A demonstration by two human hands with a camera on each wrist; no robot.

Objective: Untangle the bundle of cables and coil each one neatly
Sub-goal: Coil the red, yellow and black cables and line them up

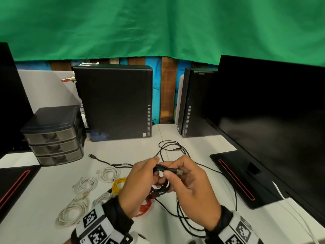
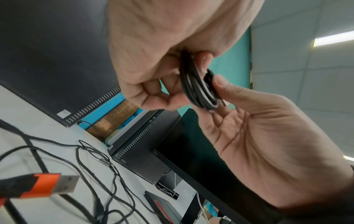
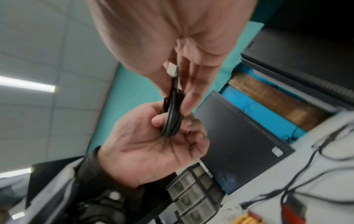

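Mid-frame, left hand [image 1: 139, 182] and right hand [image 1: 191, 184] both pinch a small black coil [image 1: 161, 180], smooth and rubbery, its metal USB plug [image 1: 179, 172] poking out. Lower left, white coils [image 1: 84, 185], yellow [image 1: 118, 185] and red [image 1: 145, 207] look done. Thin loose black cable [image 1: 177, 148] sprawls uncoiled behind and below.

Both hands meet above the white table [image 1: 202, 138] — the left hand [image 1: 139, 184] and right hand [image 1: 191, 187] grip a black cable coil [image 1: 161, 180], its USB plug [image 1: 178, 172] poking out. White [image 1: 108, 173], yellow [image 1: 118, 185] and red coils [image 1: 145, 206] lie left — loose black cable [image 1: 175, 148] beyond.
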